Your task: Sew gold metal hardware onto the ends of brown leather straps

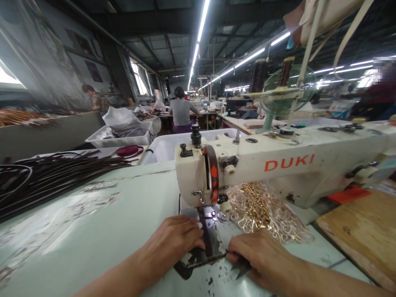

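A narrow dark brown strap (208,238) lies on the bed of the white sewing machine (198,177), running in under the presser foot area. My left hand (177,237) is at the strap's left side, fingers bent and pressed together against its edge. Right of the strap, my right hand (258,251) is closed, with two dark pointed blades, apparently thread snips (241,268), sticking out below its fingers. Its fingertips are close to the right edge of the metal plate. The needle tip is too small to make out.
Gold metal hooks (256,206) in clear plastic lie behind my right hand. A wooden board (361,231) sits at right. Many dark straps (62,177) and a maroon roll (128,150) are at left. White bins (123,134) stand beyond; a person (182,109) sits farther back.
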Tool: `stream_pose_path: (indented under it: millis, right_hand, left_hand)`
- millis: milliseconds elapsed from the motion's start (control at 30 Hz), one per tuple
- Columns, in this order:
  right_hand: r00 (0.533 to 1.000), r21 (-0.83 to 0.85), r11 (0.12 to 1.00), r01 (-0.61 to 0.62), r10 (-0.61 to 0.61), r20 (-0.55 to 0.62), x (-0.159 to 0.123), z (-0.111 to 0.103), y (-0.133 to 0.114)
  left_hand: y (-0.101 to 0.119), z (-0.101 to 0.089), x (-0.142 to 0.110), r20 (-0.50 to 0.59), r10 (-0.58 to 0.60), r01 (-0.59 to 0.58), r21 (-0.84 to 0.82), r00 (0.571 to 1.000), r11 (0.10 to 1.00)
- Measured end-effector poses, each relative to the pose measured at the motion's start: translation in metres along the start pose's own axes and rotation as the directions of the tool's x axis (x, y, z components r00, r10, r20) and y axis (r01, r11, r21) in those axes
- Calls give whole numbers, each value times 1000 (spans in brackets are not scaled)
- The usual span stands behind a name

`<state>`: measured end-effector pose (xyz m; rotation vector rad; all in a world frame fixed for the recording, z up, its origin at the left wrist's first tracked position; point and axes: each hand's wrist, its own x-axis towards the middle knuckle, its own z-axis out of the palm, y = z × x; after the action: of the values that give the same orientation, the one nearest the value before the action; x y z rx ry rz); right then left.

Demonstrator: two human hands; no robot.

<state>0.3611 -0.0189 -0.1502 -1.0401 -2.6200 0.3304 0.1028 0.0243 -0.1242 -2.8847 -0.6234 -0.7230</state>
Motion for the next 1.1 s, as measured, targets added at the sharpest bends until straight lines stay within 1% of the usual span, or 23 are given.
stream_pose_path:
  millis: [67, 233, 467, 567, 600, 633, 667, 733, 767, 833, 900, 1100]
  right_hand:
    - [1000, 3, 1000, 6, -6, 8, 1, -1, 0]
    - [1000, 4, 1000, 10, -10, 2, 1, -3, -2]
    - [1000, 4, 1000, 7, -7, -21, 1, 2, -1]
    - [1000, -4, 1000, -1, 1, -16, 0, 2, 0]
    - [1000, -6, 1000, -2, 2, -13, 0, 2, 0]
    - [1000, -6, 1000, -1, 1, -11, 0, 1, 0]
    - [1000, -2, 1000, 3, -3, -8, 0, 1, 0]
    - [1000, 13, 1000, 8, -8, -5, 0, -1, -1]
    - [1000, 20, 1000, 11, -10, -1, 0, -2, -1]
    - [1000, 24, 1000, 11, -11, -3, 0, -3, -1]
    - [1000, 19, 1000, 13, -13, 1, 1, -3, -1]
    - [1000, 19, 1000, -1, 1, 15, 0, -1, 0]
  left_hand:
    - [-5, 3, -1, 35, -49, 50, -13, 998, 999]
    - [-20, 9, -1, 27, -122, 122, -4, 992, 992]
    - [-34, 9, 2, 39, -209, 209, 20, 977, 978]
    - [-39, 7, 4, 11, -284, 284, 39, 959, 958]
    - [-41, 7, 6, 23, -304, 303, 41, 952, 952]
    - [-43, 5, 8, 62, -302, 300, 28, 951, 953]
    - [-46, 4, 10, 119, -275, 277, -2, 954, 961]
    - [-53, 1, 15, 234, -181, 205, -84, 955, 975]
    - [-56, -1, 16, 268, -142, 178, -116, 953, 977]
    - [-62, -2, 18, 283, -111, 155, -137, 953, 978]
    - [-66, -2, 17, 277, -111, 153, -136, 954, 979]
    - [-69, 2, 14, 248, -108, 141, -119, 963, 983]
